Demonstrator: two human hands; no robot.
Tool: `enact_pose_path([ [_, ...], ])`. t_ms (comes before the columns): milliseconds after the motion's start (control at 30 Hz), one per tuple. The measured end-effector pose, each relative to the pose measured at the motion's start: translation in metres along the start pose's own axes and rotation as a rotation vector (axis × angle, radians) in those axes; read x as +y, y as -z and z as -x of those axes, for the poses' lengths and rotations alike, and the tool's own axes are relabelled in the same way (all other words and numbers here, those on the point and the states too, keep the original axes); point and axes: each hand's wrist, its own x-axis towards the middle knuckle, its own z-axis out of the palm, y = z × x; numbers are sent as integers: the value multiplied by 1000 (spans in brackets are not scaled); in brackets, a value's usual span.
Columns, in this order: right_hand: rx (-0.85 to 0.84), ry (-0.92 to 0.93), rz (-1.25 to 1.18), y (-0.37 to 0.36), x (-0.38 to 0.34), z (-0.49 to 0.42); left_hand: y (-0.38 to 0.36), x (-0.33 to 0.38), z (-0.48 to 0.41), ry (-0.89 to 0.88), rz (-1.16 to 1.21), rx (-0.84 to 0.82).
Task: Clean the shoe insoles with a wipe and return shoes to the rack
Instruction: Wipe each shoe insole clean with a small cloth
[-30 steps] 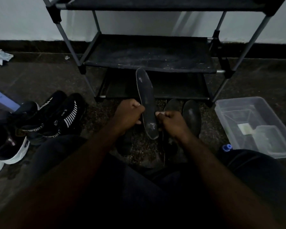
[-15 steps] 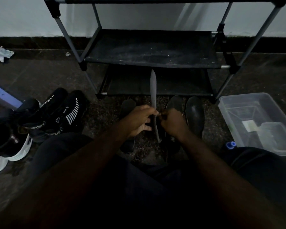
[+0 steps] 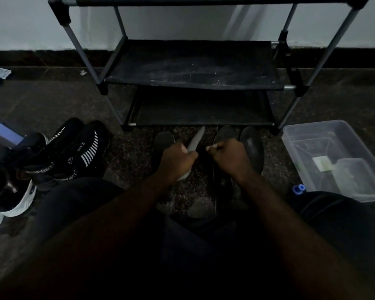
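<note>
Dark floor (image 3: 52, 105), insole (image 3: 195, 141) edge-on in gripping left hand (image 3: 178, 161), fisted right hand (image 3: 228, 159) beside.

Left hand (image 3: 178, 161) grips an insole (image 3: 196, 139) — right hand (image 3: 228, 159) curled alongside.

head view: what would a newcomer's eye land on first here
The left hand gripping a pale insole at centre, its tip tilted toward the shoe rack ahead. Dark insoles lie on the floor nearby, black striped sneakers sit left, and a clear plastic bin sits right.
</note>
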Motion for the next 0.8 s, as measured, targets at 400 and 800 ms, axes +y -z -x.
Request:
enact_pose_path([
  [400,61,44,-310,0,-13,-4,25,35,18,184,840,-364],
  [800,208,301,-423,17,-33,10,35,41,23,85,1195,-554],
])
